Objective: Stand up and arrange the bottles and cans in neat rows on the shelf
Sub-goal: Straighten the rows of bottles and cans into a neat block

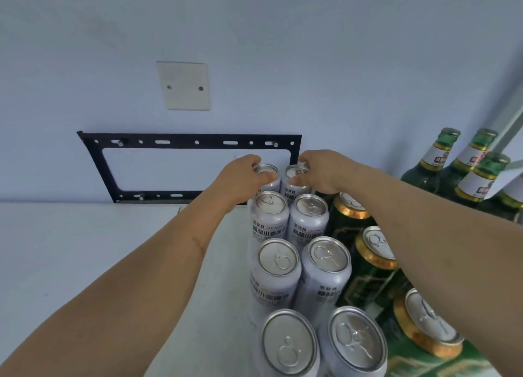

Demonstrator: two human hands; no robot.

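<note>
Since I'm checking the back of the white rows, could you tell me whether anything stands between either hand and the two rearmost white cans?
Nothing visible does. The left hand already grips the top of the rear left white can, and the right hand grips the rear right white can. Both arms pass above the nearer white cans without touching them.

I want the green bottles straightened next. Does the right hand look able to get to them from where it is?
Probably yes. The right hand grips a white can at the back row, and the green bottles stand just to its right, with only lower green cans between.
</note>
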